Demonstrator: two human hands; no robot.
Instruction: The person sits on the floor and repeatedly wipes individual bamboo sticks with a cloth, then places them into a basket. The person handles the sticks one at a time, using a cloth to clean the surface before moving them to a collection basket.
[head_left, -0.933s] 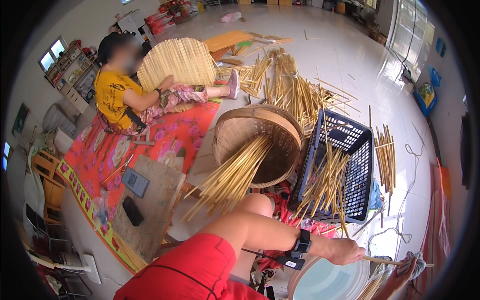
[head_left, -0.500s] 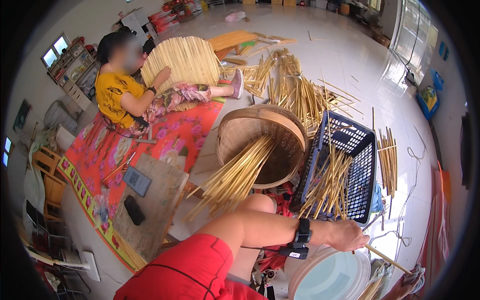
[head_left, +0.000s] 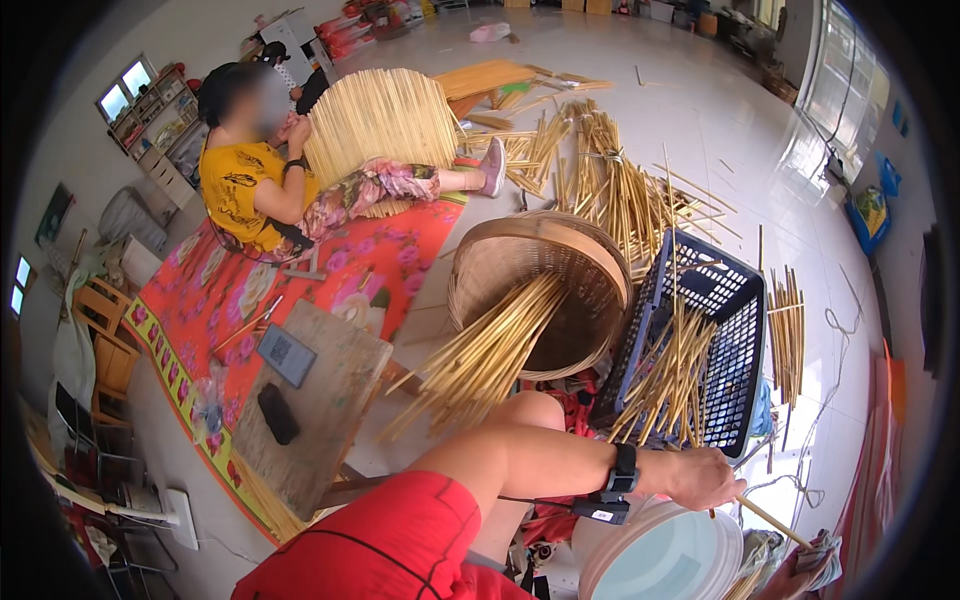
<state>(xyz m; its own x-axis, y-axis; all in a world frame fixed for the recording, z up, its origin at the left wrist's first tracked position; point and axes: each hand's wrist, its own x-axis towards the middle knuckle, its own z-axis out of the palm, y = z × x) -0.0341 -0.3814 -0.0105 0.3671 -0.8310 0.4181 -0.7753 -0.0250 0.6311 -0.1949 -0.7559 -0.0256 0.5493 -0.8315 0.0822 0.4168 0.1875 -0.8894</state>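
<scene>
My left hand (head_left: 708, 478) reaches in from the lower left, closed around a thin bamboo stick (head_left: 770, 518). That stick slants down to the right, ending near a reddish-brown shape with grey cord (head_left: 822, 555), which I cannot make out. Below the hand stands a whitish bucket (head_left: 596, 560) with a pale blue inside. A black wristband (head_left: 622, 468) with a small dark box sits on my wrist. Just beyond the hand is a dark blue plastic crate (head_left: 738, 390) with loose sticks (head_left: 672, 375) in it. My right hand is out of sight.
A round woven basket (head_left: 472, 275) holds a sheaf of sticks (head_left: 490, 350). A worn board (head_left: 335, 400) carries a phone (head_left: 287, 353) and a black object (head_left: 277, 413). On a red flowered mat (head_left: 240, 280), a co-worker (head_left: 240, 190) sits beside a stick panel (head_left: 385, 120). Bundled sticks (head_left: 610, 180) lie beyond.
The whole view has shifted slightly, so things sit a little further right. The co-worker's hand has risen from the panel's face. My left hand keeps its grip on the stick.
</scene>
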